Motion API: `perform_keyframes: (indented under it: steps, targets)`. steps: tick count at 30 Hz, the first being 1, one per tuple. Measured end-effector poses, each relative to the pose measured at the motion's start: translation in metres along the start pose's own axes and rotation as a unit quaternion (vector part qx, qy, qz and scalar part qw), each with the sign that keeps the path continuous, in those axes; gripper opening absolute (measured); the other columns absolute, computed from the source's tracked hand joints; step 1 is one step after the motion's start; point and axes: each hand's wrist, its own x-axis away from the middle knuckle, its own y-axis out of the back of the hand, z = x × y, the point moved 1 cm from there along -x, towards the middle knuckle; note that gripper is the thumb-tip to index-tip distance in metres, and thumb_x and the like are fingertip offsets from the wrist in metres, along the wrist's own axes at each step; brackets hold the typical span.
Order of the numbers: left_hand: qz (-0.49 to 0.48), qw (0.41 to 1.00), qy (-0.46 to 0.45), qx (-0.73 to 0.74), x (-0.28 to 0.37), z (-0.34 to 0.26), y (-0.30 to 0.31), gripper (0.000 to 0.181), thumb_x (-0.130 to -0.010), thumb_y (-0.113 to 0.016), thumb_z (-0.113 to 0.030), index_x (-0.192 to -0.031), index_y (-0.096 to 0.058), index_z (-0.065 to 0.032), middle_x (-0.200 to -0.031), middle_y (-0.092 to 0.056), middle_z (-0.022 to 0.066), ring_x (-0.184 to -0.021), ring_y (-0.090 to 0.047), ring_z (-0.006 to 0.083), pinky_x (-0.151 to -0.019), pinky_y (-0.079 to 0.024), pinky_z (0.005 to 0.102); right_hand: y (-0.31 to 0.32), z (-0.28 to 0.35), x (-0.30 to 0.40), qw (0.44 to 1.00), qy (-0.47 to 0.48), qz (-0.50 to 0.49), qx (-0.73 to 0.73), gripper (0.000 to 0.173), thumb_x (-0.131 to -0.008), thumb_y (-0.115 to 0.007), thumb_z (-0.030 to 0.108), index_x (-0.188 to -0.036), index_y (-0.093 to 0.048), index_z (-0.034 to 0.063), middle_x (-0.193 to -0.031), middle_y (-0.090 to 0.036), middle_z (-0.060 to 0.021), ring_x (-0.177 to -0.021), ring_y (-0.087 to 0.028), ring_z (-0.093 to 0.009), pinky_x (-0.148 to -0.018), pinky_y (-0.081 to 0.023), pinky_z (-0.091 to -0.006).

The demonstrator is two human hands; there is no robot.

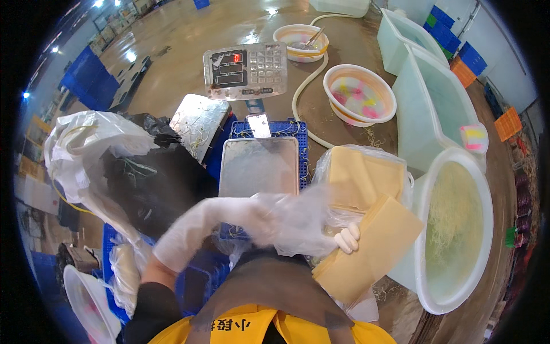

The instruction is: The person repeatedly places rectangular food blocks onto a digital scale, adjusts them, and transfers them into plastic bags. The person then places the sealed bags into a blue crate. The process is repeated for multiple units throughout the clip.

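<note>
My left hand (260, 217), in a white glove and blurred by motion, grips a clear plastic bag (300, 223) in front of my apron. The bag stretches across to my right hand (347, 238), also gloved in white. There, the fingers curl over the edge of a thick stack of tan sheets (378, 249); the rest of that hand is hidden beneath. More tan sheets (356, 172) lie in an opened plastic wrapper just beyond. Past my left hand stands the bare metal platform of a scale (260, 165), its display panel (245, 71) lit.
Left are a black plastic bag (159, 189) and a white plastic bag (90, 146). A second metal platform (200, 124) bears scattered sprouts. On the right stand an oval tub of water and sprouts (455, 232) and large tanks (429, 94). A hose (303, 86) crosses the wet floor near a basin (360, 94).
</note>
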Motion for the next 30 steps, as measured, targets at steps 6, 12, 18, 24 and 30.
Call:
perform_keyframes:
  steps: [6, 12, 18, 24, 30]
  targets:
    - [-0.201, 0.884, 0.114, 0.407, 0.018, -0.004, 0.052, 0.021, -0.094, -0.062, -0.022, -0.106, -0.071, -0.0079, -0.091, -0.064, 0.0006, -0.08, -0.057, 0.0081, -0.071, -0.047, 0.0246, 0.014, 0.011, -0.001, 0.995, -0.091, -0.003, -0.04, 0.027, -0.099, -0.049, 0.031, -0.088, -0.049, 0.007, -0.075, -0.045, -0.0031, -0.075, -0.046, -0.018, -0.096, -0.044, -0.036]
    - [-0.126, 0.94, 0.093, 0.303, 0.013, -0.066, 0.025, 0.023, -0.096, -0.061, -0.02, -0.113, -0.069, -0.0067, -0.093, -0.064, -0.0015, -0.082, -0.058, 0.007, -0.073, -0.048, 0.0233, 0.03, -0.06, -0.041, 0.902, -0.389, 0.1, -0.156, 0.035, -0.094, -0.056, 0.034, -0.111, -0.054, 0.003, -0.089, -0.054, -0.0071, -0.091, -0.052, -0.02, -0.105, -0.041, -0.0426]
    - [0.072, 0.966, -0.053, 0.242, 0.074, -0.091, 0.003, 0.026, -0.093, -0.066, -0.011, -0.119, -0.066, -0.0068, -0.092, -0.069, 0.0042, -0.08, -0.065, 0.0119, -0.073, -0.054, 0.0289, 0.04, -0.116, -0.058, 0.909, -0.384, 0.068, -0.146, 0.035, -0.094, -0.057, 0.031, -0.114, -0.054, 0.0029, -0.094, -0.055, -0.0072, -0.094, -0.053, -0.02, -0.104, -0.041, -0.0405]
    - [0.066, 0.973, 0.067, 0.212, 0.129, -0.027, -0.055, 0.032, -0.097, -0.061, -0.011, -0.129, -0.062, -0.0085, -0.091, -0.067, 0.0024, -0.082, -0.062, 0.0106, -0.077, -0.052, 0.0275, 0.041, -0.123, -0.096, 0.96, -0.279, -0.015, -0.029, 0.036, -0.094, -0.057, 0.029, -0.118, -0.053, 0.0029, -0.1, -0.055, -0.0074, -0.098, -0.053, -0.02, -0.104, -0.042, -0.0384]
    - [-0.035, 0.973, -0.07, 0.216, 0.104, -0.022, -0.052, 0.03, -0.099, -0.055, -0.006, -0.128, -0.06, -0.0022, -0.094, -0.066, 0.0032, -0.082, -0.06, 0.0111, -0.08, -0.051, 0.0266, 0.053, -0.119, -0.16, 0.971, -0.096, -0.105, 0.194, 0.037, -0.094, -0.058, 0.026, -0.122, -0.052, 0.0028, -0.106, -0.056, -0.0076, -0.101, -0.054, -0.02, -0.103, -0.042, -0.0363]
